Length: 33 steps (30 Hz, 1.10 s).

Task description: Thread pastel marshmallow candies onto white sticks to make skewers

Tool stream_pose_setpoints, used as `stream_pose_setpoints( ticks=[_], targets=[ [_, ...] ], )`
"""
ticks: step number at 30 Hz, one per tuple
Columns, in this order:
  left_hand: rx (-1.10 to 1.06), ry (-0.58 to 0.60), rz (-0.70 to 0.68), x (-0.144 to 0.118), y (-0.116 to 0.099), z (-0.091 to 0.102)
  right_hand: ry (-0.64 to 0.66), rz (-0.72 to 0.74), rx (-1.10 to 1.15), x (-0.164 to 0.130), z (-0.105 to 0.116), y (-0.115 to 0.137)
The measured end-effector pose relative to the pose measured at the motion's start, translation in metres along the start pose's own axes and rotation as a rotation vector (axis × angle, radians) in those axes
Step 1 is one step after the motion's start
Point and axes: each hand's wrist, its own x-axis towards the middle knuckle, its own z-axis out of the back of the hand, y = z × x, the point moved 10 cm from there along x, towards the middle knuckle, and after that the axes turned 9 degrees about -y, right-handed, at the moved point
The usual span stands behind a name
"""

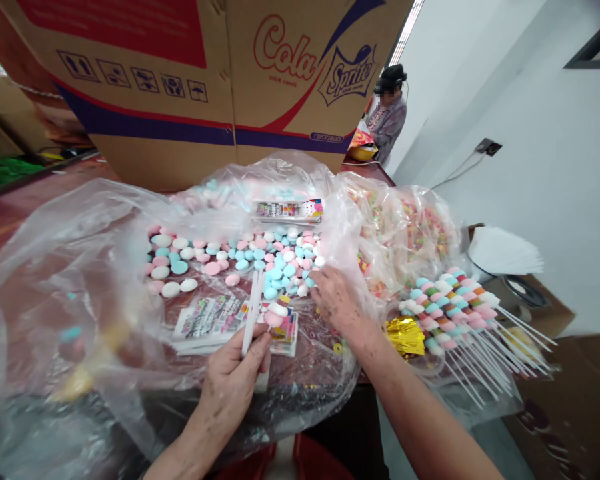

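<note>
Pinching a thin white stick (pixel 253 310) between thumb and fingers, the left hand (pixel 235 380) holds it upright near the front edge of the desk (pixel 10 213), its upper end rising over a flat stack of printed label cards (pixel 215 320). A pink and white candy piece (pixel 275 313) lies on those cards just beside the stick. The right hand (pixel 337 300) reaches into the loose pile of pastel candies (pixel 260 257), pink, white and pale blue, spread on a clear plastic sheet (pixel 70 280); its fingers are curled down among the pieces, but whether they grip one cannot be told. A second bundle of label cards (pixel 287 210) sits at the far side of the pile. Toward the right edge of the desk lie finished candy skewers (pixel 455 303), sticks fanned outward, with a gold foil wrapper (pixel 405 333) beside them and a bag of bright sweets (pixel 405 227) behind. A large cardboard box (pixel 200 87) printed Cola and Sprite stands at the far edge. Another person (pixel 390 113) stands beyond it.
</note>
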Motion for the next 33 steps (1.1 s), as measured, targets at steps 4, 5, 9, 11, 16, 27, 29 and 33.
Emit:
stream_pose_setpoints(
  ticks=[4,5,9,11,16,27,29,33],
  targets=[
    [0.023,0.000,0.003,-0.001,-0.002,0.000,0.110,-0.018,-0.101,-0.003,-0.005,0.007],
    [0.024,0.001,-0.002,-0.001,-0.003,-0.001,0.116,-0.028,-0.112,-0.003,-0.004,0.008],
    [0.029,0.005,-0.017,-0.001,-0.006,-0.003,0.078,-0.056,-0.054,-0.001,0.001,0.007],
    [0.030,0.001,-0.017,-0.001,-0.007,-0.002,-0.001,-0.104,0.070,0.000,0.010,0.001],
    [0.016,-0.019,0.008,-0.001,-0.004,0.003,-0.163,-0.023,0.379,-0.004,0.036,0.010],
    [-0.031,-0.026,0.044,-0.001,0.006,0.007,0.038,-0.089,0.345,-0.002,0.004,0.022],
    [-0.029,-0.035,0.048,0.000,0.007,0.008,0.088,-0.188,0.391,-0.004,0.002,0.011],
    [-0.029,-0.028,0.055,0.002,0.010,0.007,0.037,-0.079,0.307,-0.005,0.014,0.017]
  ],
)
